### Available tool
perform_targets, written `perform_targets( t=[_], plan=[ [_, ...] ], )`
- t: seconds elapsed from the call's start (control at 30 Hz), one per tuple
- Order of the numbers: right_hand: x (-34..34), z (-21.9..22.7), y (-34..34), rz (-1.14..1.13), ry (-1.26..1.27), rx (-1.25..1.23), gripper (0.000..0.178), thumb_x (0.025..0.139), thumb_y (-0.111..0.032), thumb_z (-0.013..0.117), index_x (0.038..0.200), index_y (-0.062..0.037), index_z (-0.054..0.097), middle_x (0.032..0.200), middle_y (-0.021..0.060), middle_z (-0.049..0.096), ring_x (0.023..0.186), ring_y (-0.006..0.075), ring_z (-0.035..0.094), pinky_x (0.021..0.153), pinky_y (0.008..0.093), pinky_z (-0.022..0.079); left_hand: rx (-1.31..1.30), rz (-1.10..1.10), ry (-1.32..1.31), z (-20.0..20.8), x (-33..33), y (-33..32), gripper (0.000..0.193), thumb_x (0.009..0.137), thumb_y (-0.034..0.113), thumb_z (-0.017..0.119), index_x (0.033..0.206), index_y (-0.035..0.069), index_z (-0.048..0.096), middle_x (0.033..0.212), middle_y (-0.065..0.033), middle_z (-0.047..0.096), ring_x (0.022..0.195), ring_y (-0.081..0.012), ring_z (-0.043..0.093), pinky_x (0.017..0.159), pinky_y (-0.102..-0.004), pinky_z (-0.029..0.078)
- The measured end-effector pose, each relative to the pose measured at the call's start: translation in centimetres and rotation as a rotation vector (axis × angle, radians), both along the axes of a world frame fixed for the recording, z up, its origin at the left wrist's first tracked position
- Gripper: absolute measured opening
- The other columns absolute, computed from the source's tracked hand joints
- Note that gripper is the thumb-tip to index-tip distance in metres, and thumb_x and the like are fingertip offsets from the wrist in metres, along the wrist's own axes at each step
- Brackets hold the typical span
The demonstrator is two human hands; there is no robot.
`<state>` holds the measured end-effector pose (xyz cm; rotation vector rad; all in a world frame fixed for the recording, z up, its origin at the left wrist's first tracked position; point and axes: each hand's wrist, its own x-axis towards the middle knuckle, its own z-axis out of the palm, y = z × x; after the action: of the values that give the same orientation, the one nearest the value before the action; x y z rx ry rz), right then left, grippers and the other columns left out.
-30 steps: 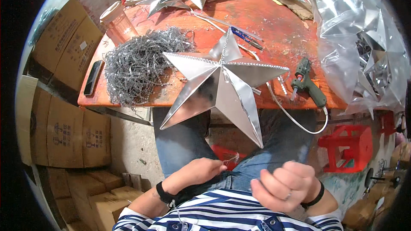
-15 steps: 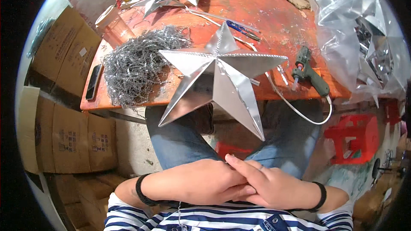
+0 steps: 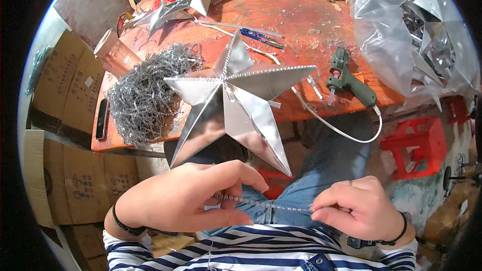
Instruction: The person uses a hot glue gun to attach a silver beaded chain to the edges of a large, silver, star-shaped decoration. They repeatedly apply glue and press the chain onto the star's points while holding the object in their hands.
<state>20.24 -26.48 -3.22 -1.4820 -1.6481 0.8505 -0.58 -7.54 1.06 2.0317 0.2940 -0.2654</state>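
Observation:
Over my lap, a thin silver beaded strand (image 3: 283, 207) stretches between both hands. My left hand (image 3: 193, 195) has the strand under its curled fingers, while its thumb and forefinger stand apart. At the other end, my right hand (image 3: 354, 208) pinches the strand between thumb and fingertips. Just beyond them, a large shiny silver star (image 3: 251, 108) sits at the table's near edge, its lower points jutting over my legs. Beaded trim runs along some of its upper ridges. A tangled heap of silver strands (image 3: 145, 95) lies left of the star.
The red table (image 3: 311, 20) also carries a green glue gun (image 3: 354, 80) with a white cord, blue-handled cutters (image 3: 261, 37), a phone (image 3: 102, 119), a plastic cup (image 3: 118, 55) and smaller stars (image 3: 201, 2). A clear bag (image 3: 371, 40) holds silver pieces; a red stool (image 3: 416, 145) stands right.
My hands, clasped together before, have come apart with the beaded strand now drawn out between them. The star and table things sit further left in view.

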Motion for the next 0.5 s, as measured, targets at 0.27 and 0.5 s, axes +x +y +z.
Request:
perform_targets(
  t=[0.27,0.5],
  plan=[
    [1.1,1.2,1.2,0.041,0.249,-0.095,0.007,0.088,-0.008,0.063,0.089,-0.0016,0.060,0.076,0.0071,0.063,0.061,0.0173,0.062,0.057,0.0258,0.046,0.121,0.007,-0.044,1.6,0.3,2.2,0.013,0.078,0.013,0.076,0.081,0.004,0.068,0.076,-0.0063,0.067,0.068,-0.0197,0.065,0.063,-0.0304,0.050],
    [1.2,1.1,1.2,-0.224,0.770,-0.318,0.014,0.095,-0.014,0.055,0.091,0.0000,0.057,0.079,-0.0004,0.057,0.067,0.0041,0.049,0.061,0.0200,0.041,-0.119,0.089,0.061,1.3,0.1,6.2,0.023,0.083,0.021,0.074,0.084,0.000,0.066,0.077,-0.0069,0.067,0.073,-0.0142,0.063,0.065,-0.0273,0.047]
  ],
)
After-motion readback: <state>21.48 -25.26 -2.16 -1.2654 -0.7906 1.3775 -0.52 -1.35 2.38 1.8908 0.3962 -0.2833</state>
